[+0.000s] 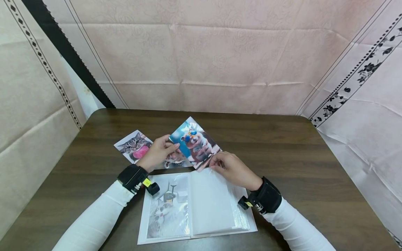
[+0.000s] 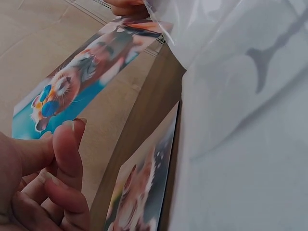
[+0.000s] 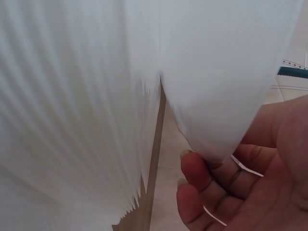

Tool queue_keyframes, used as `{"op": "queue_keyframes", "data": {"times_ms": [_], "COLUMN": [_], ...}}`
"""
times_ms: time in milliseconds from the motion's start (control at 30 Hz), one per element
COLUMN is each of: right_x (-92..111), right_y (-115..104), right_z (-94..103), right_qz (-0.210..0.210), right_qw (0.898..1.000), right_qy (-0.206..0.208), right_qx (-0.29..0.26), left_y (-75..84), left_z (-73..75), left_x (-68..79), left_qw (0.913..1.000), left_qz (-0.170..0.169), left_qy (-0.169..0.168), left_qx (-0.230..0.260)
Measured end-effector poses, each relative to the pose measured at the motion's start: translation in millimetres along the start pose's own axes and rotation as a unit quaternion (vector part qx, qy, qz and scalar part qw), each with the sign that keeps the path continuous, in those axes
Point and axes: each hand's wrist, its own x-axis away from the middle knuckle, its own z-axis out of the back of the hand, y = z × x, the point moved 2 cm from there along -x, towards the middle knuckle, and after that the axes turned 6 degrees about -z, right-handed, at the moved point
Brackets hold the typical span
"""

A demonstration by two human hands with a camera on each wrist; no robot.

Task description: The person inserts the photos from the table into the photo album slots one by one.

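Our left hand [image 1: 158, 153] pinches the blue-and-pink picture [image 1: 196, 144] above the worktop [image 1: 298, 157], toward its far edge; our right hand [image 1: 233, 170] grips a page [image 3: 216, 106] of the open album [image 1: 143, 225]. Left of them lies a cat picture [image 1: 135, 146].

White sleeves [image 1: 97, 216] meet black wrist straps [image 1: 133, 176] — with yellow tabs [image 1: 146, 182].

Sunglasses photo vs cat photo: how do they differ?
Pose: the sunglasses photo is raised and tilted above the table; the cat photo lies on it.
Hold: the left hand pinches the sunglasses photo; the cat photo is not held.
Color: the sunglasses photo has a bright blue area; the cat photo is mostly gray, with pink.
Shared: both are printed animal pictures.
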Motion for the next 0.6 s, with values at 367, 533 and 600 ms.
{"op": "queue_keyframes", "data": {"times_ms": [367, 533, 600], "right_x": [2.7, 3.6, 3.7], "right_y": [0.4, 1.3, 1.9], "right_z": [5.3, 7.1, 7.7], "right_qz": [0.005, -0.003, -0.007], "right_qw": [0.999, 0.999, 0.999], "right_qy": [0.009, 0.008, 0.008], "right_qx": [-0.031, -0.035, -0.035], "left_y": [-4.8, -6.2, -6.3], "left_z": [-1.2, -1.5, -1.9], "left_x": [-1.5, -2.0, -1.9], "left_qw": [0.9998, 0.9998, 0.9998], "left_qz": [0.006, 0.007, 0.009], "left_qy": [-0.019, -0.019, -0.017], "left_qx": [0.008, 0.009, 0.007]}}
